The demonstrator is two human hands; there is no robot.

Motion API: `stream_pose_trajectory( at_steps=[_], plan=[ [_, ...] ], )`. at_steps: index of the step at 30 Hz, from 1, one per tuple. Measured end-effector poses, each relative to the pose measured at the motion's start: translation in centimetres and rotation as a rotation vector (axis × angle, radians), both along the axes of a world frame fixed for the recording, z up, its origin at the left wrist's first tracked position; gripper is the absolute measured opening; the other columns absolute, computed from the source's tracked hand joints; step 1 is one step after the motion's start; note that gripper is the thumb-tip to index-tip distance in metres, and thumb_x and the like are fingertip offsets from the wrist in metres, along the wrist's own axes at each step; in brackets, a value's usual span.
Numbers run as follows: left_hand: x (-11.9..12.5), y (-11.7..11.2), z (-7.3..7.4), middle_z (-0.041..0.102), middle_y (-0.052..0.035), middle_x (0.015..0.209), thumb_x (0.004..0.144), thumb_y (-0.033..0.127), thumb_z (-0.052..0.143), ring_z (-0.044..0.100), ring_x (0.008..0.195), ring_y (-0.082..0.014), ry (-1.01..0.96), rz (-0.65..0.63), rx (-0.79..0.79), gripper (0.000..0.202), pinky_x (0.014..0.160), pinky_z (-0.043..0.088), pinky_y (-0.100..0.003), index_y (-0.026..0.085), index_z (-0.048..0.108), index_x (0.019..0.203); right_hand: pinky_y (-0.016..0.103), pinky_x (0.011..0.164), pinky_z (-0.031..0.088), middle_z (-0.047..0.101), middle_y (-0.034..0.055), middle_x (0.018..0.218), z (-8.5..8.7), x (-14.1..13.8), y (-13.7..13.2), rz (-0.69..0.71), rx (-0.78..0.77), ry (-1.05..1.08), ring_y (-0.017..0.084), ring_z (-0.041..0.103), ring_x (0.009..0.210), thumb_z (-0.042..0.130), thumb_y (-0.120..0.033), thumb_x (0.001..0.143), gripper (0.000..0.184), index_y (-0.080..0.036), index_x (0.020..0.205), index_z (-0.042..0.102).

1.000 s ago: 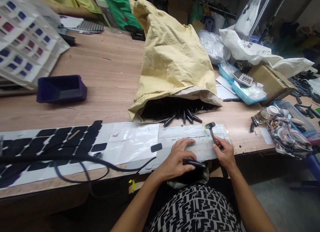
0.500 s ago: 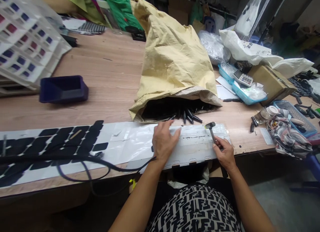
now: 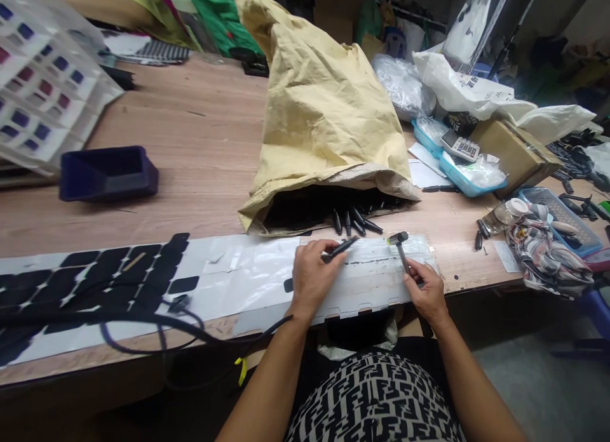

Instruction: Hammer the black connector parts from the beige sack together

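Between the thumb and fingers of my left hand (image 3: 315, 270) is a slim black tapered piece (image 3: 340, 247), held above the white board (image 3: 372, 280). My right hand (image 3: 426, 294) is closed round the handle of a small hammer (image 3: 400, 242), its head raised toward the far side of the board. Just beyond my left hand, several similar black pieces (image 3: 358, 221) spill from the mouth of a yellow sack (image 3: 333, 124). The inside of the sack is dark, so most of its contents are hidden.
To the left lie black flat pads (image 3: 147, 264) on a white sheet, with a black cable (image 3: 166, 324) across them. A dark blue tray (image 3: 108, 175) stands behind. On the right are blue baskets (image 3: 469, 178), a jar (image 3: 502, 216) and a crumpled cloth (image 3: 538, 254). Another person's sleeve (image 3: 147, 10) shows at top left.
My left hand, with spread fingers before, now pinches a black tapered piece. My right hand keeps the hammer in nearly the same place. The view has shifted slightly.
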State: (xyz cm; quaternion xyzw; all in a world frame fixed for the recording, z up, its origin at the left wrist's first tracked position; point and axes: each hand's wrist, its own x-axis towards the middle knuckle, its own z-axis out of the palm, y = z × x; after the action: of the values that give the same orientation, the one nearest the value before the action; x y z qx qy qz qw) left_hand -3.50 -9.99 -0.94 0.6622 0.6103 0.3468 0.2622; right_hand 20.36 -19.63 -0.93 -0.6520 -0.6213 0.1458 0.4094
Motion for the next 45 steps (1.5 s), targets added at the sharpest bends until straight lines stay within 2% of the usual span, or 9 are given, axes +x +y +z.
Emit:
stream_pose_trajectory(
  at_steps=[3, 5, 9, 17, 26, 33, 37, 41, 45],
  plan=[
    [1.8, -1.5, 0.0, 0.069, -0.0014, 0.094, 0.079, 0.031, 0.072, 0.054, 0.097, -0.0241, -0.047, -0.243, -0.052, 0.014, 0.087, 0.045, -0.037, 0.026, 0.070, 0.092, 0.031, 0.071, 0.055, 0.063, 0.0024, 0.083, -0.1, 0.1, 0.0, -0.005, -0.008, 0.012, 0.016, 0.058, 0.071, 0.061, -0.025, 0.086, 0.035, -0.021, 0.120, 0.071],
    [2.9, -2.1, -0.3, 0.070, -0.0012, 0.095, 0.078, 0.028, 0.075, 0.054, 0.099, -0.0245, -0.017, -0.315, -0.060, 0.014, 0.090, 0.042, -0.039, 0.026, 0.071, 0.092, 0.031, 0.070, 0.055, 0.063, 0.0025, 0.084, -0.2, 0.3, -0.1, 0.012, -0.005, 0.030, 0.016, 0.059, 0.072, 0.061, -0.025, 0.086, 0.036, -0.021, 0.120, 0.070],
    [3.7, -2.2, -0.8, 0.069, -0.0017, 0.096, 0.079, 0.027, 0.075, 0.053, 0.100, -0.0250, 0.045, -0.294, -0.056, 0.014, 0.093, 0.039, -0.041, 0.027, 0.071, 0.093, 0.032, 0.070, 0.055, 0.063, 0.0028, 0.085, 0.0, 0.6, -0.9, 0.072, 0.018, 0.071, 0.017, 0.061, 0.076, 0.062, -0.023, 0.086, 0.034, -0.021, 0.120, 0.071],
    [3.4, -2.0, -0.9, 0.067, -0.0017, 0.097, 0.080, 0.028, 0.073, 0.052, 0.101, -0.0248, 0.036, -0.293, -0.082, 0.015, 0.093, 0.039, -0.041, 0.028, 0.072, 0.095, 0.035, 0.072, 0.055, 0.068, 0.0045, 0.086, 1.6, -0.6, -3.1, 0.167, 0.017, -0.012, 0.019, 0.061, 0.078, 0.060, -0.020, 0.088, 0.037, -0.023, 0.123, 0.069],
    [3.7, -1.8, -0.8, 0.067, -0.0009, 0.092, 0.077, 0.025, 0.075, 0.053, 0.099, -0.0247, 0.038, -0.278, -0.095, 0.014, 0.091, 0.039, -0.040, 0.028, 0.073, 0.091, 0.035, 0.071, 0.054, 0.070, 0.0047, 0.084, 1.7, -1.2, -2.7, 0.221, 0.033, -0.096, 0.020, 0.061, 0.077, 0.058, -0.018, 0.088, 0.037, -0.022, 0.123, 0.069],
    [3.7, -1.8, -0.5, 0.066, -0.0009, 0.091, 0.078, 0.025, 0.075, 0.052, 0.098, -0.0240, 0.033, -0.283, -0.097, 0.012, 0.090, 0.039, -0.039, 0.027, 0.072, 0.090, 0.034, 0.072, 0.053, 0.069, 0.0043, 0.086, 2.3, -2.1, -2.4, 0.245, 0.040, -0.042, 0.019, 0.060, 0.078, 0.058, -0.018, 0.089, 0.037, -0.022, 0.125, 0.067],
    [3.6, -1.8, -0.6, 0.066, -0.0012, 0.093, 0.077, 0.025, 0.076, 0.052, 0.099, -0.0239, 0.034, -0.279, -0.112, 0.012, 0.090, 0.039, -0.040, 0.025, 0.071, 0.088, 0.035, 0.071, 0.052, 0.069, 0.0048, 0.082, 2.5, -2.8, -2.2, 0.285, 0.033, -0.120, 0.020, 0.059, 0.076, 0.058, -0.016, 0.087, 0.034, -0.020, 0.119, 0.069],
    [3.6, -1.9, -0.8, 0.067, -0.0006, 0.094, 0.077, 0.025, 0.076, 0.052, 0.099, -0.0236, 0.016, -0.285, -0.093, 0.013, 0.092, 0.040, -0.039, 0.026, 0.071, 0.090, 0.035, 0.072, 0.052, 0.068, 0.0041, 0.082, 2.4, -2.2, -1.8, 0.268, 0.023, -0.103, 0.019, 0.059, 0.077, 0.059, -0.016, 0.087, 0.034, -0.020, 0.120, 0.069],
    [3.6, -1.8, -0.8, 0.067, -0.0009, 0.094, 0.078, 0.025, 0.076, 0.052, 0.099, -0.0241, 0.023, -0.289, -0.075, 0.014, 0.093, 0.040, -0.041, 0.026, 0.072, 0.091, 0.034, 0.074, 0.053, 0.066, 0.0038, 0.086, 1.7, -0.4, -1.0, 0.154, 0.028, -0.020, 0.019, 0.061, 0.079, 0.061, -0.021, 0.088, 0.034, -0.021, 0.120, 0.070]
  ],
)
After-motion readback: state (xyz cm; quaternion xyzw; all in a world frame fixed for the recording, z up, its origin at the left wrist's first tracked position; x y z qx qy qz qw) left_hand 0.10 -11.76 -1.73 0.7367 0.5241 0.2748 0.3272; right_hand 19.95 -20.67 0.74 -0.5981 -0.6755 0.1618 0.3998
